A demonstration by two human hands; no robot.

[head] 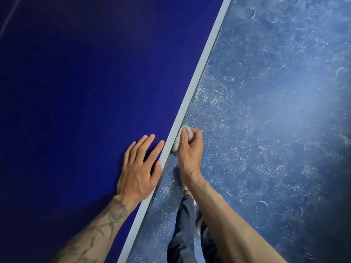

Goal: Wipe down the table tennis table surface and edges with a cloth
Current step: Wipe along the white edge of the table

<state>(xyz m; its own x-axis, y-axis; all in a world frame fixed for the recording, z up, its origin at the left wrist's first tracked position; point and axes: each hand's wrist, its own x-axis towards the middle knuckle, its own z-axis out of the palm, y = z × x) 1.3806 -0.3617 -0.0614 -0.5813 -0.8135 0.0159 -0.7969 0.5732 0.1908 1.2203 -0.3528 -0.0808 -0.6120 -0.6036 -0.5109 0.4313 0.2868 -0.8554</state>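
Cloth (180, 138) gripped in right hand (190, 149) against table (76, 92) edge (side face); left hand (139, 168) flat, fingers spread.

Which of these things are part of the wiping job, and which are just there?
Job: cloth, table, right hand gripping the cloth, left hand flat on the table.
Just there: floor, trouser leg.
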